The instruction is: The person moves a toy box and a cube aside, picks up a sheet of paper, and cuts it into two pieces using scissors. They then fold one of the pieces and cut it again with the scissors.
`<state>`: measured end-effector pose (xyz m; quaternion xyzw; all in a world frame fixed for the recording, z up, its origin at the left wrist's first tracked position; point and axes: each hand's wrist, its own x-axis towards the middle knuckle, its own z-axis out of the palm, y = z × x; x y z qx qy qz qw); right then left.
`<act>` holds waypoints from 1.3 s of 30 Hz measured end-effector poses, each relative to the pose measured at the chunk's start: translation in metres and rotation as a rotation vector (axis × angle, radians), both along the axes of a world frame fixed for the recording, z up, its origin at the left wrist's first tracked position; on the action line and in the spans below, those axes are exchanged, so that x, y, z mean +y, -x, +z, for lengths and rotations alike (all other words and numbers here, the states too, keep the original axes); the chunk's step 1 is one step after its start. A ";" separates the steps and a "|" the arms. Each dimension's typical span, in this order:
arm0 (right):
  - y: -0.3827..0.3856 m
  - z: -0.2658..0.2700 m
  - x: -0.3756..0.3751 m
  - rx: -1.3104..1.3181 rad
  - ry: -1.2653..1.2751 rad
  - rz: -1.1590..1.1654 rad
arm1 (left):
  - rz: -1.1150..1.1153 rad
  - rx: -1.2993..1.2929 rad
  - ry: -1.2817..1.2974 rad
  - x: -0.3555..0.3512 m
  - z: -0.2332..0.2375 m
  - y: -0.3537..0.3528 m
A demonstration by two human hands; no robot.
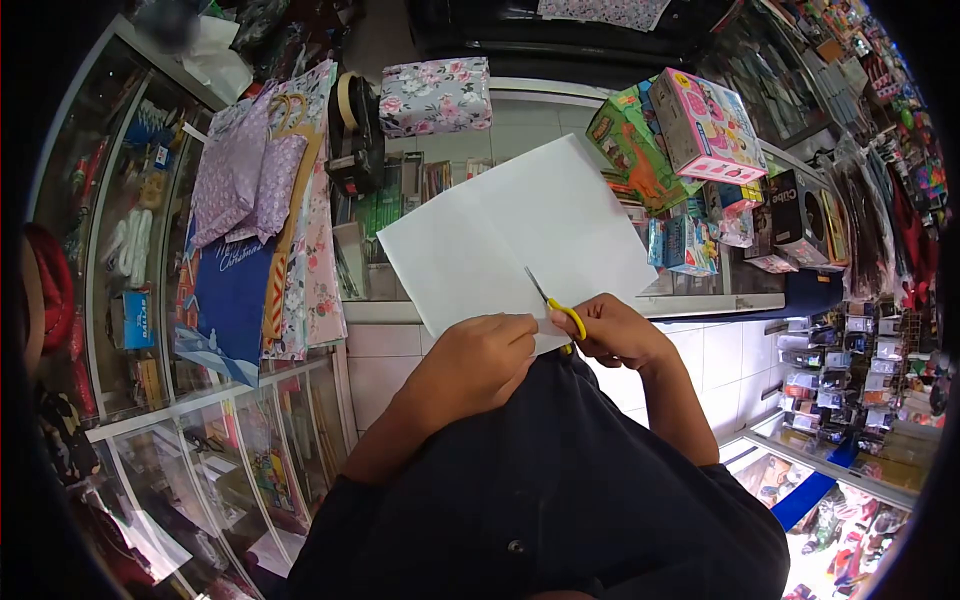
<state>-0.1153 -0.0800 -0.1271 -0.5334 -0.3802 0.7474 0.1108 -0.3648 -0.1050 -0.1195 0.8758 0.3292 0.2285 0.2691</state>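
The fingers (510,331) of the left hand (470,366) are pinched together on the near edge of the white paper (500,225); the yellow-handled scissors (552,303) are gripped by the right hand (618,333), with its fingers curled about the handles; the blades are pointed forward and slightly left, over the near part of the sheet; whether they are parted cannot be told. The 2 hands are held close together, just in front of the dark shirt (560,470); the paper is spread at a slant over the glass counter (715,304), with its near end brought past the counter's edge to the hands. Beyond the paper, a floral package (435,97) is set down, with a tape dispenser (354,140) placed just to its left; on the left side, purple patterned bags (230,180) are laid over a blue gift bag (225,295), beside floral sheets (322,290); on the right, a pink box (708,125) is leaned against a green dinosaur box (635,140); below these, small blue boxes (690,243) are seen.
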 end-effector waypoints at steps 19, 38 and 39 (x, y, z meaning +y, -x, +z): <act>0.009 -0.002 -0.008 -0.079 0.010 -0.061 | 0.209 0.159 0.002 0.117 -0.032 0.026; 0.016 0.005 -0.011 -0.112 0.029 -0.155 | 0.312 0.270 -0.078 0.097 -0.046 0.025; 0.015 0.004 -0.012 -0.131 0.026 -0.146 | 0.308 0.266 -0.075 0.096 -0.046 0.026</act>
